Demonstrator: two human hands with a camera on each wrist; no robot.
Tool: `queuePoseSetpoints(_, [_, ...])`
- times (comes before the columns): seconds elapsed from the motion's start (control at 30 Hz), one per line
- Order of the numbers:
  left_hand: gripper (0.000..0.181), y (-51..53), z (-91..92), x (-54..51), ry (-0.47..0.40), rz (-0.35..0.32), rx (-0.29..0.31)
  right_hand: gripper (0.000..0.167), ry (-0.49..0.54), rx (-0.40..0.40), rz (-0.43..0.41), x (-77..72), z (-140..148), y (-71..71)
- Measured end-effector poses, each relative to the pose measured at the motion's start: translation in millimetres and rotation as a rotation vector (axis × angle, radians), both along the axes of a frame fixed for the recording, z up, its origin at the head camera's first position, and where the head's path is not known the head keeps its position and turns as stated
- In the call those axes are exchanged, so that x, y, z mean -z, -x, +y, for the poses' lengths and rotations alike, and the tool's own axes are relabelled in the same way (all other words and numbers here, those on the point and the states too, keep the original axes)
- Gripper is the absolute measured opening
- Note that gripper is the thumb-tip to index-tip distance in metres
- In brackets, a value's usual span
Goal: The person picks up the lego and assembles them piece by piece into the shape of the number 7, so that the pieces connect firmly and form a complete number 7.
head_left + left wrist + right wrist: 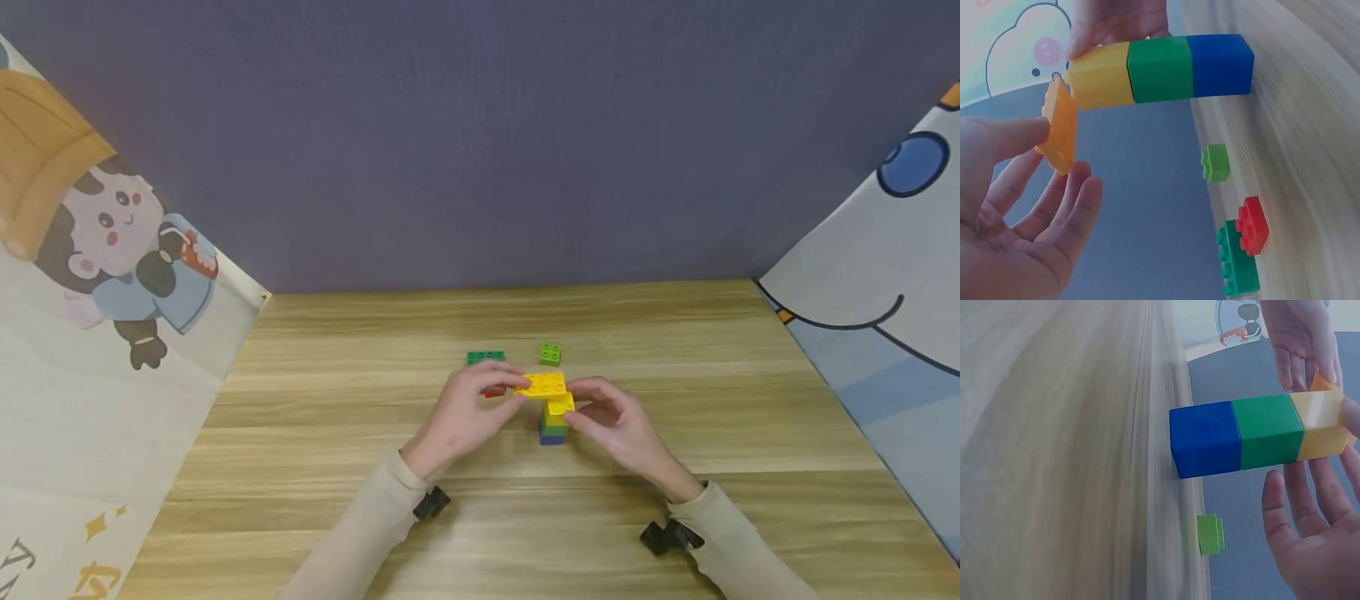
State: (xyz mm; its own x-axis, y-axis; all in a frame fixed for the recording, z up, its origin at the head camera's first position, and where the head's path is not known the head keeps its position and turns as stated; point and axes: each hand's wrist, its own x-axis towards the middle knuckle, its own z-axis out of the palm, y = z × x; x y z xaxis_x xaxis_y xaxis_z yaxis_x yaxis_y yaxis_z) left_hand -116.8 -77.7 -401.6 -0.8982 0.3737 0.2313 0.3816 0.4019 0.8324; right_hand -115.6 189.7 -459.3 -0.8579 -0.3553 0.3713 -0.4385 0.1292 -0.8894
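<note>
A tower stands upright on the table: a blue brick [1221, 65] at the bottom, a green brick [1160, 69] above it, a yellow brick [1101, 76] on top. My left hand [467, 414] pinches a thin yellow-orange plate [1062, 128] between thumb and fingers, in the head view at the upper left of the tower's top. Whether plate and tower touch, I cannot tell. My right hand [621, 427] grips the yellow top brick from the right side; in the right wrist view its thumb lies on that brick [1321, 425].
Behind the tower sits a light green brick [551, 355]. A dark green brick [1239, 258] and a red brick [1254, 226] lie side by side at the back left, partly behind my left hand in the head view. A dark panel [480, 150] rises at the table's back edge.
</note>
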Motion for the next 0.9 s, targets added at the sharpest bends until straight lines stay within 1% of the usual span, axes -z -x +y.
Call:
queuePoseSetpoints(0.13, [0.022, -4.1, 1.9, -2.7, 0.035, 0.015, 0.016, 0.040, -0.003, -0.003, 0.009, -1.1, 0.3, -0.1])
queuePoseSetpoints(0.27, [0.023, -6.7, 3.6, -4.4, 0.072, 0.031, 0.014, 0.042, -0.005, -0.001, 0.016, -1.9, 0.5, -0.4])
queuePoseSetpoints(0.33, [0.024, -7.6, 4.1, -4.6, 0.092, 0.054, 0.014, 0.045, -0.006, 0.000, 0.018, -1.8, 0.6, -0.5])
queuePoseSetpoints(0.5, [0.022, -8.9, 4.8, -4.6, 0.137, 0.140, 0.032, 0.050, 0.006, -0.007, 0.023, -0.8, 0.6, 0.2])
queuePoseSetpoints(0.6, [0.022, -9.0, 5.3, -4.9, 0.149, 0.167, 0.043, 0.049, 0.010, -0.011, 0.024, -0.8, 0.3, 0.3])
queuePoseSetpoints(0.9, [0.022, -9.4, 6.4, -5.3, 0.164, 0.202, 0.062, 0.044, -0.015, 0.018, 0.036, -1.8, 0.6, -1.0])
